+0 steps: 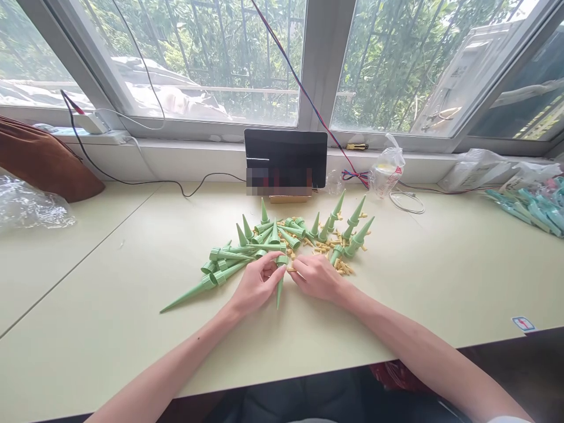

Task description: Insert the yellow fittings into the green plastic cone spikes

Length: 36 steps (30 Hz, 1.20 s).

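My left hand (259, 279) grips a green plastic watering spike (279, 294) by its collar, the pointed end down toward me. Close beside it, my right hand (318, 275) pinches a small yellow plastic valve (291, 269) against the side of the spike's collar. Whether the valve sits in the collar cannot be made out. Behind my left hand lies a heap of green spikes (229, 258), some on their sides. Beyond my right hand, several green spikes with yellow valves (358, 238) stand point up among loose yellow valves (345, 267).
A dark tablet (285, 155) leans on a stand at the window. To its right are a bagged cup (386, 170), a coiled white cable (408, 202) and bags of teal items (533, 208). A brown bag (48, 158) and clear plastic wrap (33, 205) lie at the left.
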Each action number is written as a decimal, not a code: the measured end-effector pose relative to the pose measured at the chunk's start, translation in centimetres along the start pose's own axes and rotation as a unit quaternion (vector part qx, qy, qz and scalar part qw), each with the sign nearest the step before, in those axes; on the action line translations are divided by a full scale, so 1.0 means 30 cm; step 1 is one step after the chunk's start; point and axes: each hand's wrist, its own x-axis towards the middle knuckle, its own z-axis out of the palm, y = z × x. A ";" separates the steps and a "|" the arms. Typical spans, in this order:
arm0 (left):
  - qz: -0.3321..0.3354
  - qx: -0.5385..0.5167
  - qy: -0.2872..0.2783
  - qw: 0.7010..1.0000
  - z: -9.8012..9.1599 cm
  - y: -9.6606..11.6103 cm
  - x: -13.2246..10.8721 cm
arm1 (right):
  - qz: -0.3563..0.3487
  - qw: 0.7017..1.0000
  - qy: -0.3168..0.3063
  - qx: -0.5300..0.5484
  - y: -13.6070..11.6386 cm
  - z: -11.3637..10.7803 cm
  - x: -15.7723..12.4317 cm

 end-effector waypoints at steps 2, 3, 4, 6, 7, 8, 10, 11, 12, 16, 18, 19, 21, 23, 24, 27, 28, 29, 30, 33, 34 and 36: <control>0.001 0.004 -0.001 1.000 0.000 0.000 0.000 | -0.001 1.000 -0.004 0.000 -0.001 -0.003 0.000; 0.003 0.007 -0.002 1.000 -0.001 -0.001 0.001 | -0.002 1.000 -0.006 -0.001 -0.002 -0.004 0.000; 0.004 0.009 -0.003 1.000 -0.001 -0.001 0.001 | -0.002 1.000 -0.008 -0.001 -0.002 -0.005 0.000; 0.008 0.013 -0.008 1.000 -0.002 -0.003 0.002 | -0.003 1.000 -0.013 -0.004 -0.002 -0.007 -0.001; 0.009 0.015 -0.010 1.000 -0.003 -0.003 0.002 | -0.003 1.000 -0.017 -0.006 -0.002 -0.007 -0.002; 0.011 0.016 -0.012 1.000 -0.003 -0.004 0.002 | -0.004 1.000 -0.020 -0.007 -0.002 -0.007 -0.003; 0.016 0.018 -0.014 1.000 -0.004 -0.004 0.003 | -0.004 1.000 -0.028 -0.009 -0.002 -0.006 -0.005; 0.020 0.021 -0.013 1.000 -0.004 -0.004 0.003 | -0.003 0.999 -0.032 -0.009 -0.002 -0.005 -0.006; 0.023 0.024 -0.013 0.999 -0.005 -0.003 0.003 | -0.003 0.999 -0.036 -0.009 -0.002 -0.004 -0.007; 0.034 0.035 -0.012 0.999 -0.006 -0.001 0.004 | -0.005 0.999 -0.049 -0.005 -0.005 -0.002 -0.010; 0.037 0.035 -0.015 0.999 -0.007 0.002 0.005 | -0.006 0.999 -0.053 -0.003 -0.006 -0.003 -0.010; 0.037 0.035 -0.018 0.999 -0.007 0.004 0.005 | -0.006 0.999 -0.053 -0.002 -0.007 -0.003 -0.010; 0.037 0.033 -0.020 0.999 -0.007 0.008 0.004 | -0.007 0.999 -0.053 0.000 -0.008 -0.003 -0.010; 0.036 0.031 -0.023 0.999 -0.008 0.012 0.003 | -0.008 0.998 -0.054 0.001 -0.007 -0.004 -0.010; 0.034 0.031 -0.025 0.999 -0.008 0.014 0.003 | -0.009 0.998 -0.055 0.002 -0.007 -0.004 -0.010; 0.029 0.032 -0.031 0.999 -0.009 0.015 0.003 | -0.010 0.998 -0.057 0.006 -0.007 -0.005 -0.011; 0.028 0.033 -0.034 0.998 -0.009 0.014 0.003 | -0.011 0.998 -0.057 0.007 -0.007 -0.006 -0.011; 0.028 0.034 -0.036 0.998 -0.010 0.012 0.004 | -0.010 0.998 -0.057 0.008 -0.007 -0.007 -0.012; 0.028 0.034 -0.038 0.998 -0.011 0.011 0.004 | -0.010 0.998 -0.057 0.009 -0.007 -0.008 -0.012; 0.026 0.035 -0.045 0.998 -0.014 0.009 0.005 | -0.009 0.998 -0.057 0.013 -0.009 -0.011 -0.010; 0.025 0.035 -0.047 0.998 -0.014 0.010 0.005 | -0.008 0.998 -0.058 0.015 -0.010 -0.013 -0.009; 0.023 0.033 -0.051 0.998 -0.016 0.011 0.004 | -0.005 0.998 -0.061 0.020 -0.011 -0.015 -0.008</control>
